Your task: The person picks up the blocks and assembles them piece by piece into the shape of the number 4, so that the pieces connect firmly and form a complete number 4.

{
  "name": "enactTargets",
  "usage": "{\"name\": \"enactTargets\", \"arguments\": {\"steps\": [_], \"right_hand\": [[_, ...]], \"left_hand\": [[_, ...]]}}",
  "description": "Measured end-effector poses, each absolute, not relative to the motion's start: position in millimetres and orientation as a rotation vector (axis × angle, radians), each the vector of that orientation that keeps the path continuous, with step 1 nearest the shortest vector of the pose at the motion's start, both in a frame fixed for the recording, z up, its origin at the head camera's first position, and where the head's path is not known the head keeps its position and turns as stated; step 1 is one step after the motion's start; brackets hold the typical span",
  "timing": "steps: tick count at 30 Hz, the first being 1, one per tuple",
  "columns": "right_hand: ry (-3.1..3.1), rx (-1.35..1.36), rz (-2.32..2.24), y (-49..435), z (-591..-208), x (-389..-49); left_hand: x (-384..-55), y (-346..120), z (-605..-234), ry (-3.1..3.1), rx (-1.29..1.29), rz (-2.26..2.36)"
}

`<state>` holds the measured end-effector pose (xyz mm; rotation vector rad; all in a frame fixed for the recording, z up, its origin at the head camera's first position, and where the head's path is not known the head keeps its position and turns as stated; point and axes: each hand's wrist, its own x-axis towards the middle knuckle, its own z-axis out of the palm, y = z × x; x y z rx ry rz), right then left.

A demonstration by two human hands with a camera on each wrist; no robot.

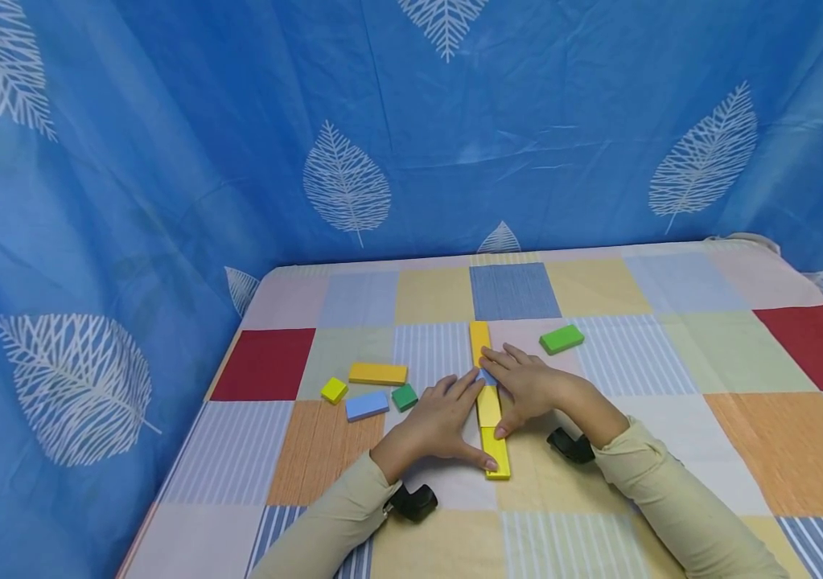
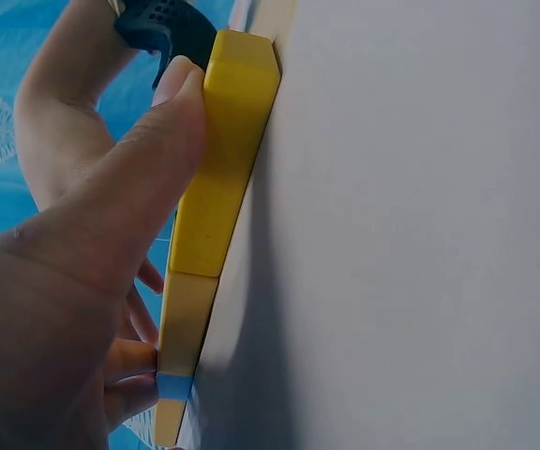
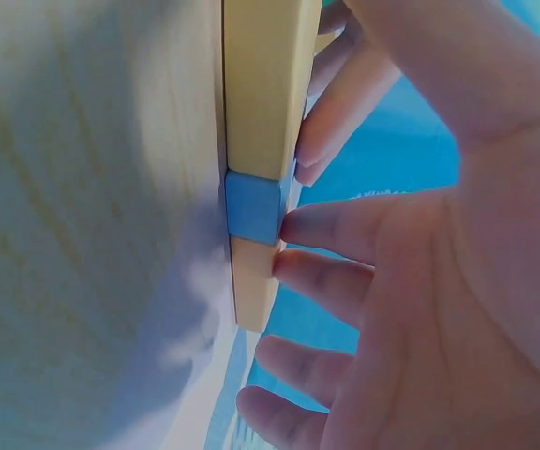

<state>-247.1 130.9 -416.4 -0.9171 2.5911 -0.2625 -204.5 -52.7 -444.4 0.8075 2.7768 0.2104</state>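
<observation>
Beige sleeves (image 1: 324,523) come in closest, w/ a black wrist cam (image 1: 414,503) under the L one & another by the R cuff. Both hands are at a straight row of blocks, end to end on the patchwork cloth (image 1: 447,543), running away from the person. Order, near to far: yellow block (image 1: 495,456), pale block (image 1: 487,408), small blue piece (image 1: 485,376), orange block (image 1: 479,338).

L hand (image 1: 434,424) — fingers extended, not clenched, nothing grasped; thumb tip on the yellow block, fingertips along the row's L side near the blue piece. R hand (image 1: 532,392) — fingers spread, also not gripping; index tip touches the blue piece, middle tip the orange block, the other two apart from the row. R thumb is by the pale/yellow joint; can't tell if it touches.

L of the row, loose: yellow cube (image 1: 335,390), long amber block (image 1: 378,373), blue block (image 1: 366,406), dk green cube (image 1: 405,397). Lt green block (image 1: 561,339) lies beyond the R hand, tilted. Blue curtain (image 1: 527,121) w/ white leaves behind.
</observation>
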Motion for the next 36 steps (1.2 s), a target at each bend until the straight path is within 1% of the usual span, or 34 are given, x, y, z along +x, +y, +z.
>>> {"name": "enactTargets", "arguments": {"steps": [9, 15, 28, 36], "right_hand": [[2.589, -0.883, -0.329, 133, -416, -250], [2.646, -0.925, -0.366, 143, -412, -255], [2.754, -0.771, -0.43, 170, -408, -270], [2.765, -0.734, -0.482, 181, -406, -276]], "left_hand": [[-204, -52, -444, 2.783, 0.816, 0.201], [-204, -53, -444, 2.785, 0.823, 0.188], [-202, -53, -443, 2.796, 0.841, 0.191], [-203, -53, -443, 2.8, 0.845, 0.185]]}}
